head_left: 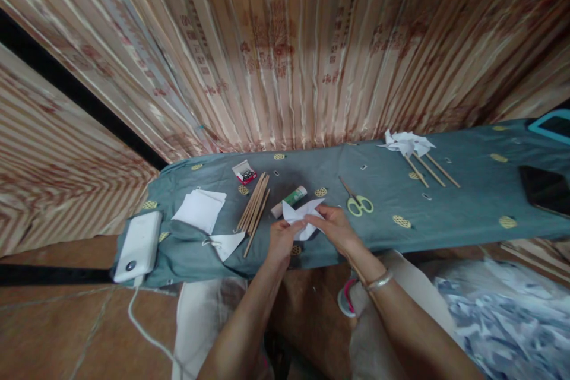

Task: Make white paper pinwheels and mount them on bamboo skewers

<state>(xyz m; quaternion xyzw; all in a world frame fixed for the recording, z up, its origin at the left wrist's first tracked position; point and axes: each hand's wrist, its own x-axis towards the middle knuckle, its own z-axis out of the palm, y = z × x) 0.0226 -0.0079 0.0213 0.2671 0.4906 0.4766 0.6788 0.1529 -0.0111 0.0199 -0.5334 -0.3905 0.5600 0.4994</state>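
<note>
- White paper [304, 214] sits at the tabletop's [445, 214] near edge. The left hand [282, 241] and right hand [337, 227] have their fingers closed on opposite corners.
- Glue stick [290, 199] just behind it; sticks [253, 209] to the left, scissors [360, 203] to the right.
- Judgement: a firm, even pinch should hold the folds aligned.

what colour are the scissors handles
Pale yellow-green. The scissors lie on the blue-grey cloth; the head view shows them best.

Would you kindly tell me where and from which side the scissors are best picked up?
Probably by the yellow-green handle loops, from the near edge of the table: the scissors lie flat, loops facing the person beside the right hand, blades pointing away.
</note>
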